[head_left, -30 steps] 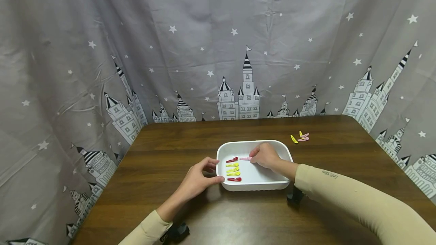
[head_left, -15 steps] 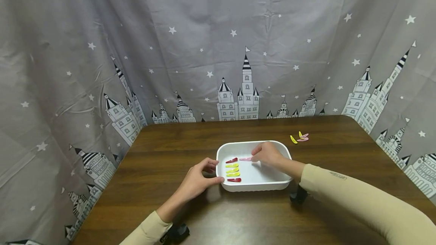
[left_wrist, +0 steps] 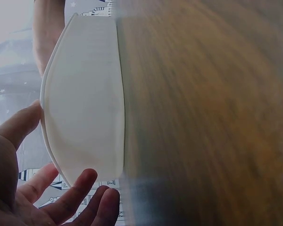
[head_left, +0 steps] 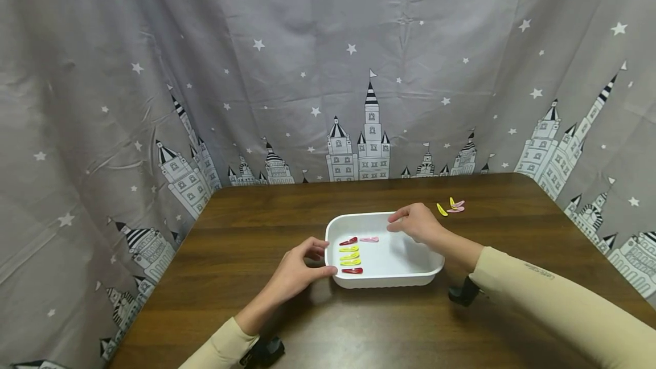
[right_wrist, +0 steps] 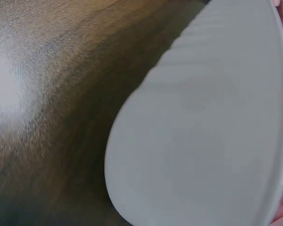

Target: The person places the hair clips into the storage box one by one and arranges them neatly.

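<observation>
A white rectangular tray (head_left: 405,281) sits on the table. My left hand (head_left: 294,272) holds its left end, thumb and fingertips at the rim; in the left wrist view the thumb touches the rim and fingers (left_wrist: 82,181) lie along the end wall. In a column inside the tray lie a red hair clip (head_left: 348,241), three yellow hair clips (head_left: 350,255) and another red hair clip (head_left: 352,270). To the right of the far red one is a pink hair clip (head_left: 369,239). My right hand (head_left: 419,224), holding nothing, hovers over the tray's far right corner with fingers loosely bent.
Beyond the tray, at the back right of the wooden table (head_left: 256,215), lie two yellow hair clips (head_left: 442,209) and two pink hair clips (head_left: 456,209) in a loose group. A grey curtain (head_left: 287,61) with castles and stars hangs behind the table.
My right hand has let go of the pink hair clip and moved up and right, off the tray's floor. The clip stays beside the far red one. My left hand has not moved.
</observation>
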`<state>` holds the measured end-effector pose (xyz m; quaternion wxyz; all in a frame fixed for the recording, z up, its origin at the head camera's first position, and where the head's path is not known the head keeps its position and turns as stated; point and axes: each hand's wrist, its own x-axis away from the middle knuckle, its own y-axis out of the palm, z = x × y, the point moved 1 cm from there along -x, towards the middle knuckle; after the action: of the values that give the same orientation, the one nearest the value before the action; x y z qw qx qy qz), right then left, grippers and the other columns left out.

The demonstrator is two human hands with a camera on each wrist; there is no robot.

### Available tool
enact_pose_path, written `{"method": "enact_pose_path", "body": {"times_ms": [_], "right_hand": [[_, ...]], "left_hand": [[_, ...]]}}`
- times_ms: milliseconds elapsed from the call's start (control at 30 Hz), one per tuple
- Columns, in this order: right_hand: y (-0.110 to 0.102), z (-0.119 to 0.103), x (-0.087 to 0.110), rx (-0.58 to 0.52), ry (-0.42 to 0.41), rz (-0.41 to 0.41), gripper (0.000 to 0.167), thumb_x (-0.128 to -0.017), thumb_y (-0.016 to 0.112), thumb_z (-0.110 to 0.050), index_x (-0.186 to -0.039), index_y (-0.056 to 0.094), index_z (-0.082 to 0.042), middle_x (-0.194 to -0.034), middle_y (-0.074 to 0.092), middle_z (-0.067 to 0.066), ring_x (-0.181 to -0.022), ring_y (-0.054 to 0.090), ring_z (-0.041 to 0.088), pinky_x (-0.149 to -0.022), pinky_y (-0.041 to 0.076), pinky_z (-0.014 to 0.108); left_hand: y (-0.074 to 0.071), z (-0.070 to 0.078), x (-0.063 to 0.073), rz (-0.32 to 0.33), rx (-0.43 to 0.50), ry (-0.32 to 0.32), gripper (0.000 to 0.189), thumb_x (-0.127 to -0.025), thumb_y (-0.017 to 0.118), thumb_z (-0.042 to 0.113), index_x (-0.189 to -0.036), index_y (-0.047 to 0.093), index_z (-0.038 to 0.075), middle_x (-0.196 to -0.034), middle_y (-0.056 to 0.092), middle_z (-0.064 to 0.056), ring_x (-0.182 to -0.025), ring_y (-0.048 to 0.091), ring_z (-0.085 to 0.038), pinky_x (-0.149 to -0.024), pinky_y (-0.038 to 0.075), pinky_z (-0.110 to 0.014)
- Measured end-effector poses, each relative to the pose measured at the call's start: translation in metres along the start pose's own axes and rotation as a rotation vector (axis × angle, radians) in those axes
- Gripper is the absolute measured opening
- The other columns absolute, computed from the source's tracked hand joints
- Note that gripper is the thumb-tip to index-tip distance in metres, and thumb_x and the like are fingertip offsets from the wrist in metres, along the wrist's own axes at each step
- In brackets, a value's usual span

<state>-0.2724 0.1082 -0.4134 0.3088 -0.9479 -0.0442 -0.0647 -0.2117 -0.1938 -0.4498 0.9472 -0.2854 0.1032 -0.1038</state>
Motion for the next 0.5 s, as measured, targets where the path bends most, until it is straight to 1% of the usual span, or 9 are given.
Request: {"method": "enact_pose_path", "body": {"times_ms": [133, 200, 267, 333, 367, 400, 433, 467, 500], "right_hand": [[-0.012, 0.002, 0.003, -0.062, 0.008, 0.005, 0.027, -0.088, 0.075, -0.02, -0.112, 0.075, -0.007, -0.088, 0.063, 0.009, -0.044, 0.03, 0.012, -0.044, 0.027, 0.026], [-0.019, 0.003, 0.004, -0.089, 0.001, 0.014, 0.03, -0.089, 0.075, -0.02, -0.115, 0.074, -0.006, -0.086, 0.063, 0.006, -0.043, 0.028, 0.011, -0.043, 0.026, 0.026], [-0.025, 0.004, 0.006, -0.114, -0.009, 0.021, 0.033, -0.09, 0.074, -0.02, -0.118, 0.072, -0.004, -0.087, 0.064, 0.007, -0.042, 0.028, 0.01, -0.043, 0.026, 0.025], [-0.03, 0.006, 0.007, -0.137, -0.011, 0.036, 0.033, -0.09, 0.074, -0.02, -0.119, 0.071, -0.004, -0.095, 0.068, 0.011, -0.042, 0.028, 0.01, -0.043, 0.027, 0.025], [-0.033, 0.006, 0.007, -0.147, -0.016, 0.044, 0.034, -0.091, 0.074, -0.02, -0.119, 0.071, -0.003, -0.102, 0.069, 0.013, -0.046, 0.036, 0.012, -0.044, 0.03, 0.025], [-0.036, 0.007, 0.008, -0.161, -0.017, 0.05, 0.034, -0.091, 0.074, -0.021, -0.12, 0.07, -0.003, -0.106, 0.07, 0.016, -0.051, 0.045, 0.015, -0.047, 0.036, 0.025], [-0.039, 0.007, 0.008, -0.171, -0.016, 0.058, 0.035, -0.092, 0.073, -0.021, -0.121, 0.07, -0.002, -0.111, 0.071, 0.019, -0.057, 0.053, 0.018, -0.058, 0.047, 0.027], [-0.043, 0.008, 0.008, -0.183, -0.018, 0.065, 0.035, -0.092, 0.073, -0.022, -0.121, 0.069, -0.002, -0.111, 0.072, 0.019, -0.058, 0.055, 0.019, -0.075, 0.052, 0.032], [-0.046, 0.01, 0.008, -0.19, -0.017, 0.071, 0.036, -0.092, 0.072, -0.023, -0.121, 0.069, -0.002, -0.103, 0.072, 0.018, -0.058, 0.055, 0.019, -0.077, 0.052, 0.033]], "left_hand": [[0.0, 0.001, 0.0, 0.001, -0.002, 0.007, 0.052, -0.075, 0.089, 0.035, -0.118, 0.068, 0.016, -0.106, 0.073, 0.0, -0.099, 0.067, -0.02, -0.09, 0.05, -0.046], [0.0, 0.001, -0.001, 0.003, -0.003, 0.01, 0.052, -0.074, 0.089, 0.035, -0.118, 0.068, 0.016, -0.106, 0.072, 0.001, -0.099, 0.067, -0.02, -0.09, 0.05, -0.046], [0.0, 0.001, 0.0, 0.005, -0.003, 0.01, 0.051, -0.074, 0.089, 0.035, -0.118, 0.069, 0.016, -0.107, 0.072, 0.001, -0.099, 0.067, -0.02, -0.09, 0.05, -0.046], [0.0, 0.001, 0.0, 0.006, -0.001, 0.007, 0.051, -0.074, 0.089, 0.034, -0.118, 0.069, 0.016, -0.107, 0.072, 0.001, -0.099, 0.067, -0.021, -0.089, 0.05, -0.046], [0.0, 0.001, 0.0, 0.007, -0.001, 0.006, 0.052, -0.075, 0.089, 0.034, -0.118, 0.069, 0.016, -0.108, 0.072, 0.001, -0.099, 0.067, -0.021, -0.089, 0.05, -0.046], [0.0, 0.0, 0.001, 0.008, 0.0, 0.005, 0.052, -0.075, 0.089, 0.034, -0.118, 0.068, 0.016, -0.108, 0.072, 0.0, -0.099, 0.067, -0.021, -0.089, 0.05, -0.046], [0.0, 0.0, 0.001, 0.008, -0.001, 0.004, 0.052, -0.075, 0.089, 0.034, -0.118, 0.068, 0.016, -0.108, 0.072, 0.001, -0.099, 0.067, -0.021, -0.089, 0.05, -0.046], [0.0, 0.0, 0.001, 0.008, -0.001, 0.004, 0.052, -0.075, 0.089, 0.035, -0.118, 0.068, 0.017, -0.109, 0.072, 0.001, -0.099, 0.067, -0.02, -0.089, 0.05, -0.046], [0.0, 0.0, 0.001, 0.009, -0.001, 0.004, 0.052, -0.075, 0.089, 0.035, -0.118, 0.068, 0.017, -0.109, 0.071, 0.001, -0.099, 0.067, -0.02, -0.089, 0.05, -0.046]]}}
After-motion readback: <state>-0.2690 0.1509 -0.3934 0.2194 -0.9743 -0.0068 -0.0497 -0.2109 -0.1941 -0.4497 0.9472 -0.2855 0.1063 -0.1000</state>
